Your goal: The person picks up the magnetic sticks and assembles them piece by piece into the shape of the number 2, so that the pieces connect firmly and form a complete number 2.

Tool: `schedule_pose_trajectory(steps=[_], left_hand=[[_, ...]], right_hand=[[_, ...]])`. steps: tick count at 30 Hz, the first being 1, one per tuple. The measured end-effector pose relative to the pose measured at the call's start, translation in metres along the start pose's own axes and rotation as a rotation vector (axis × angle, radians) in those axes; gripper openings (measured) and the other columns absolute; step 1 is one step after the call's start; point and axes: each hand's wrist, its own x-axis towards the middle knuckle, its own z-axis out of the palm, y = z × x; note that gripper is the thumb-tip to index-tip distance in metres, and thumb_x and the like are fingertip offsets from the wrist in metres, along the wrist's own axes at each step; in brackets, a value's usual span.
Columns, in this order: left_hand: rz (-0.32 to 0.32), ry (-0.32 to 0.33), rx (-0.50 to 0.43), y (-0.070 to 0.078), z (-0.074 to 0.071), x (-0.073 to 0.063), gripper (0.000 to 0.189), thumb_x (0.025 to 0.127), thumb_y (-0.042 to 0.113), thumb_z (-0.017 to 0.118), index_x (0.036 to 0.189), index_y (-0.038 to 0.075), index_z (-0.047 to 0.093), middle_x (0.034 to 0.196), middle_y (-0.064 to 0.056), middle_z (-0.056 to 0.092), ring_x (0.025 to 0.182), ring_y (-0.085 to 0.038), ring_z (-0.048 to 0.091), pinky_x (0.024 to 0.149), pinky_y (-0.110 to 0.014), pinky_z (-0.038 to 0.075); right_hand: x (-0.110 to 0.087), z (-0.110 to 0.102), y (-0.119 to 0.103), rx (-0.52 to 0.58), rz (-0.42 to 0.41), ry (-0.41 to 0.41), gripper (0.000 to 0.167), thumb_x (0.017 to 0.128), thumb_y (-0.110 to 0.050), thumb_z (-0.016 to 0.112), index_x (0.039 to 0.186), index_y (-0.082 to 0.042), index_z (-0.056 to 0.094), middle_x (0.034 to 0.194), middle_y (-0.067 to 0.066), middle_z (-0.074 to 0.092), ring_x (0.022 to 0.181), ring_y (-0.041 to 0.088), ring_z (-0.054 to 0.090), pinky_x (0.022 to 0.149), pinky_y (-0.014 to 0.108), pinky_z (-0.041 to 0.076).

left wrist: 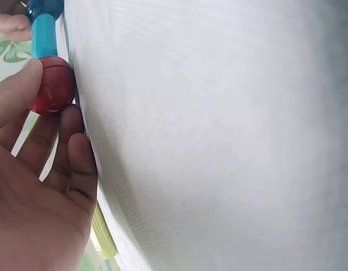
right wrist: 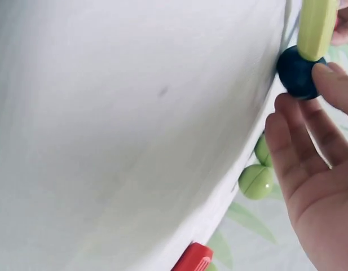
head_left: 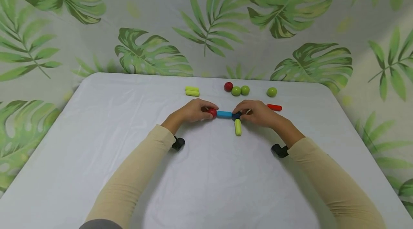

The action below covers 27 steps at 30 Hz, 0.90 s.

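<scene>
Rod [head_left: 224, 114], near far table edge [head_left: 145, 78], bridged red ball [left wrist: 55, 87], left hand [head_left: 194, 110] pinching, and navy ball [right wrist: 296, 74], right hand [head_left: 260, 113] pinching; crooked push could dislodge it.

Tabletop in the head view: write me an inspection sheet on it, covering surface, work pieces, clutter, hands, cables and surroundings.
Surface: white tabletop; a small dark mark shows in the right wrist view.
Job's things: light-blue stick runs between a red ball and a dark-blue ball; a yellow-green stick touches the dark-blue ball.
Clutter: two loose yellow-green sticks, a second red ball, three green balls, a red stick.
Hands: left hand pinches the red ball; right hand pinches the dark-blue ball.
Cables: nothing seen.
Surroundings: leaf-print cloth behind and beside the table.
</scene>
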Motion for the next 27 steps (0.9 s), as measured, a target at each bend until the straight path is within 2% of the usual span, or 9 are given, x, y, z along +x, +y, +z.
schedule_pose_trajectory(steps=[6,15,27], left_hand=[[0.002,0.005,0.003,-0.0003,-0.0001,0.0012,0.037,0.094,0.022,0.068,0.131,0.023,0.066,0.132,-0.005,0.064,0.116,-0.021,0.055,0.105,-0.037,0.046],[-0.001,-0.004,-0.007,0.0015,0.0013,0.0009,0.036,0.094,0.021,0.068,0.13,0.023,0.066,0.131,-0.004,0.064,0.113,-0.02,0.055,0.102,-0.035,0.047],[0.004,-0.006,-0.007,0.0057,0.003,0.0032,0.036,0.094,0.019,0.068,0.13,0.022,0.067,0.127,-0.003,0.065,0.104,-0.019,0.057,0.087,-0.028,0.048]], right_hand=[[-0.0006,-0.0016,0.0019,0.036,0.017,-0.009,0.032,0.089,0.001,0.069,0.117,-0.012,0.07,0.123,0.011,0.068,0.105,0.029,0.068,0.092,0.046,0.057],[-0.0012,-0.0024,0.005,0.079,-0.01,-0.025,0.03,0.089,0.002,0.069,0.117,-0.009,0.07,0.122,0.013,0.069,0.106,0.031,0.069,0.094,0.047,0.056],[-0.0037,-0.005,0.0079,0.089,-0.008,-0.039,0.03,0.089,0.002,0.068,0.117,-0.008,0.07,0.121,0.013,0.069,0.106,0.029,0.068,0.095,0.047,0.056]])
